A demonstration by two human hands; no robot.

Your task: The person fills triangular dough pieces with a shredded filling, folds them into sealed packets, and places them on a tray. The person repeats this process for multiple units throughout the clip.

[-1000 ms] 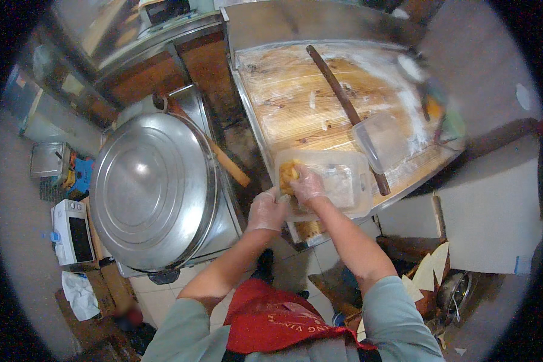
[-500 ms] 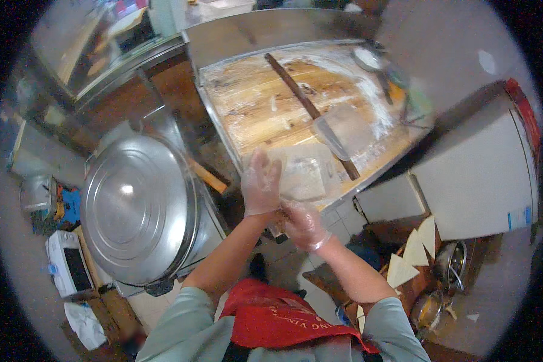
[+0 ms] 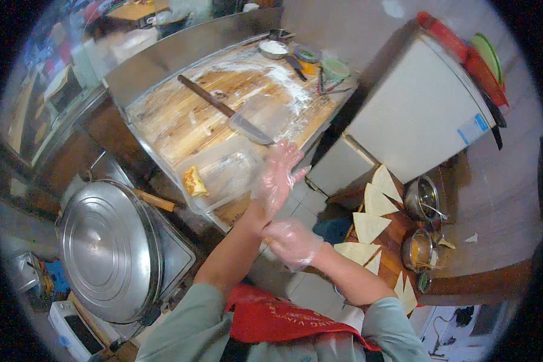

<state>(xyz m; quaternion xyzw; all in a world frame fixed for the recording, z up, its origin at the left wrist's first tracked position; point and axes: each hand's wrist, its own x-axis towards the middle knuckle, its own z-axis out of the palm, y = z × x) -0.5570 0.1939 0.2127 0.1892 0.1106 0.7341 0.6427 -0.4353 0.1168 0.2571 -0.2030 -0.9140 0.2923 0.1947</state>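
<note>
My left hand [image 3: 277, 178], in a clear plastic glove, is raised beside the floured wooden board [image 3: 169, 123] with its fingers spread. At its wrist, my right hand [image 3: 292, 242], also gloved, is closed on the glove's cuff; the fingertips are partly hidden. Close to the left hand lies a translucent plastic tray [image 3: 223, 160], dusted with flour. A browned yellow piece of folded pancake [image 3: 194, 182] rests at its left end. Farther back, a dark rolling pin [image 3: 202, 93] lies across the board, one end under a translucent plastic sheet or lid [image 3: 265, 114].
A large round metal griddle lid [image 3: 108, 241] stands at left. White flatbread wedges [image 3: 371, 227] lie on a brown surface at right, near metal bowls [image 3: 421, 196]. A white fridge [image 3: 410, 114] stands behind them. A flour bowl [image 3: 273, 49] and knife [image 3: 295, 66] sit at the board's far corner.
The view has swung right, bringing the pancake piece and more wedges into sight. My left hand has turned, its fingers now pointing up and right. My right hand stays at the left wrist.
</note>
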